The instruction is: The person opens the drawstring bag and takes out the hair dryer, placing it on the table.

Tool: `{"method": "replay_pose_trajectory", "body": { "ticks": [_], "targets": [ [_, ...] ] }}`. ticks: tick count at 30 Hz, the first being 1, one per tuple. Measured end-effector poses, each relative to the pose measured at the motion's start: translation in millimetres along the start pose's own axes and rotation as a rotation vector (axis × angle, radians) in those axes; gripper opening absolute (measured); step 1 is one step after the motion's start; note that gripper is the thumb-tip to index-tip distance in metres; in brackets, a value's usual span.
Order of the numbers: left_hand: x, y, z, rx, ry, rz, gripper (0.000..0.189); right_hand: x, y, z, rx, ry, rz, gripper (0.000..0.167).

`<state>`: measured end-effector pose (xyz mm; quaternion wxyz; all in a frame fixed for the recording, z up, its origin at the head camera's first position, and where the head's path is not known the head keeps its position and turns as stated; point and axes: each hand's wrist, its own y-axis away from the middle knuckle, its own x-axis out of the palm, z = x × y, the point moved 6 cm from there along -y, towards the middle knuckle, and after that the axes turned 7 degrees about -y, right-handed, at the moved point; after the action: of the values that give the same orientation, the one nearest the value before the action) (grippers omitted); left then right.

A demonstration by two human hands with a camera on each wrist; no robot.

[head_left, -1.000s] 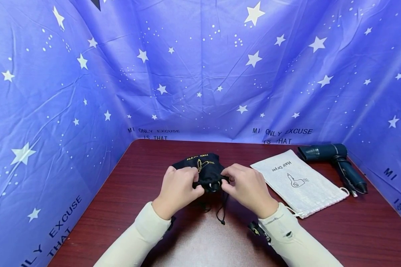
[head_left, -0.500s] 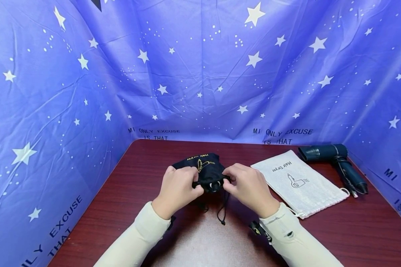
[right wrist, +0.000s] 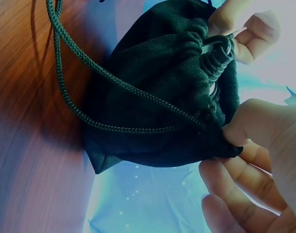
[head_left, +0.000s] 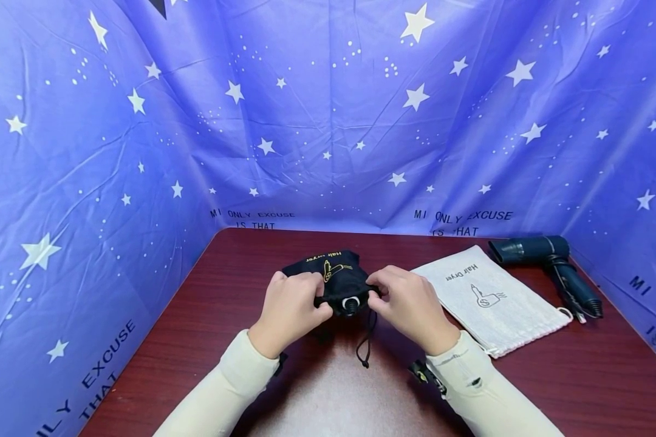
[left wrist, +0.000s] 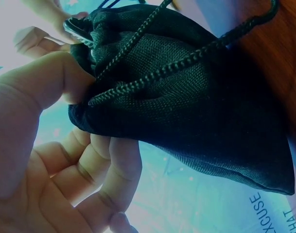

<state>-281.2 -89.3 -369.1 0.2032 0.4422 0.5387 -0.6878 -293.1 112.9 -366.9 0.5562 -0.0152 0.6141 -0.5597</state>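
A black drawstring bag (head_left: 341, 276) with a yellow "Hair Dryer" print lies near the table's middle, its mouth toward me. My left hand (head_left: 292, 309) pinches the left side of the mouth between thumb and fingers. On the other side, my right hand (head_left: 410, 309) pinches the rim the same way. A ribbed black cord end (right wrist: 217, 63) with a white ring pokes out of the mouth; the rest of that item is hidden inside. Black drawcords (left wrist: 186, 60) run from the bag, and one loop dangles by my right hand.
A white drawstring bag (head_left: 489, 306) with a "Hair Dryer" print lies flat on the right. Beyond it sits a dark hair dryer (head_left: 541, 249) with its cord along the handle. A starry blue curtain (head_left: 328, 121) encloses the dark red table (head_left: 186, 340).
My right hand has shifted slightly right with the rim. The mouth looks a little wider, and more of the white ring shows. My left hand has barely moved.
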Motion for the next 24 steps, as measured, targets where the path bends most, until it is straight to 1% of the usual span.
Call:
{"method": "replay_pose_trajectory", "body": {
  "ticks": [7,15,24],
  "targets": [
    [-1.0,-0.3,0.3,0.0,-0.006,-0.006,0.025,-0.7,-0.7,-0.8,0.002,-0.008,0.004,0.014],
    [-3.3,-0.2,1.4,-0.004,0.015,-0.016,0.025,-1.3,-1.4,-2.3,0.012,-0.053,0.011,0.014],
    [-2.4,0.5,2.3,-0.006,0.005,-0.021,0.025,-2.8,-2.4,-3.1,0.004,-0.052,0.01,0.014]
  ]
}}
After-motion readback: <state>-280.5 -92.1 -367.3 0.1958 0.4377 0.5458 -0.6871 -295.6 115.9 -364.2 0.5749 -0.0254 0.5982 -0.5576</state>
